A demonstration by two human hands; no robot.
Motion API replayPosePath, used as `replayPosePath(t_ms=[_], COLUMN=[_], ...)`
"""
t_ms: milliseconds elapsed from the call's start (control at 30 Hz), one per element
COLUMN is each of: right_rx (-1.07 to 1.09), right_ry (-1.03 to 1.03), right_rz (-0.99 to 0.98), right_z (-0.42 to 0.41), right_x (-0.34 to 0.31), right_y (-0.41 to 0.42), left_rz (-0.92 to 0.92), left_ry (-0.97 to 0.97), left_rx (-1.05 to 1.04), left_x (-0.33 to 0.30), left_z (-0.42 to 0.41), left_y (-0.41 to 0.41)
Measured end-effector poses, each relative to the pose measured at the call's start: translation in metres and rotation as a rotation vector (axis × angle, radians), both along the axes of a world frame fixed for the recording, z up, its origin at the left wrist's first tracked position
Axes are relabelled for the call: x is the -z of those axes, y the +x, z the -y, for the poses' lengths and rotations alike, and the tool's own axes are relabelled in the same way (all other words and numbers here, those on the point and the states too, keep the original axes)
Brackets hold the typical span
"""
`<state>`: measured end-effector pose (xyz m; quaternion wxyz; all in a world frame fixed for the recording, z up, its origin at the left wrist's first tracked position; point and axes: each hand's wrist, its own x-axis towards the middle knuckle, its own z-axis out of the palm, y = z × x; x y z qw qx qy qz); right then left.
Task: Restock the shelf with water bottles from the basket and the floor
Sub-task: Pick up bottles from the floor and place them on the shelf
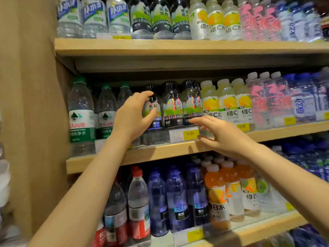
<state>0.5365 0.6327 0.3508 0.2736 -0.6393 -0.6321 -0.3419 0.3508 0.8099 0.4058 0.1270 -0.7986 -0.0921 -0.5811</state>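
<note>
My left hand (132, 115) curls around a black-capped soda water bottle (153, 111) with a green label, which stands at the front of the middle shelf (160, 152). Two more of the same bottle (171, 106) stand to its right. My right hand (220, 135) hovers with spread fingers just in front of the shelf edge, below those bottles and near the yellow 3.00 price tag (190, 133); it holds nothing. Green-capped water bottles (81, 113) fill the shelf's left end. No basket or floor is in view.
Yellow vitamin C drinks (227, 104), pink-label bottles (263, 102) and blue bottles (306, 100) continue rightward. The upper shelf (178, 47) and the lower shelf (267, 227) are packed with bottles. A tan side wall (32, 104) closes the left.
</note>
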Motion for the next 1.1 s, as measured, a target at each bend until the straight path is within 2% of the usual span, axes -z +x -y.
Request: replayPosePath(t_ms=[67,200,333,433,600,767,933,1100], right_rx=[0.098,0.358,0.546,0.636,0.714,0.788,0.869,0.921], right_ry=[-0.087,-0.352,-0.407,-0.43,-0.408,-0.38,-0.357,-0.263], right_rz=[-0.058,-0.118,-0.262,-0.443,-0.733,-0.894,-1.034,-1.177], right_z=[0.029,0.105,0.19,0.257,0.37,0.491,0.609,0.699], right_x=[0.012,0.043,0.071,0.096,0.149,0.203,0.246,0.297], right_y=[0.006,0.03,0.057,0.073,0.1,0.118,0.143,0.17], left_rz=[-0.065,-0.263,-0.367,-0.462,-0.661,-0.852,-0.938,-1.035], left_ry=[0.012,-0.096,-0.171,-0.308,-0.452,-0.521,-0.629,-0.673], left_rx=[0.126,0.437,0.64,0.765,0.857,0.903,0.957,0.953], left_x=[0.014,0.05,0.092,0.134,0.207,0.262,0.315,0.372], left_z=[0.025,0.089,0.156,0.203,0.298,0.417,0.528,0.606], left_y=[0.027,0.1,0.163,0.202,0.248,0.289,0.333,0.375])
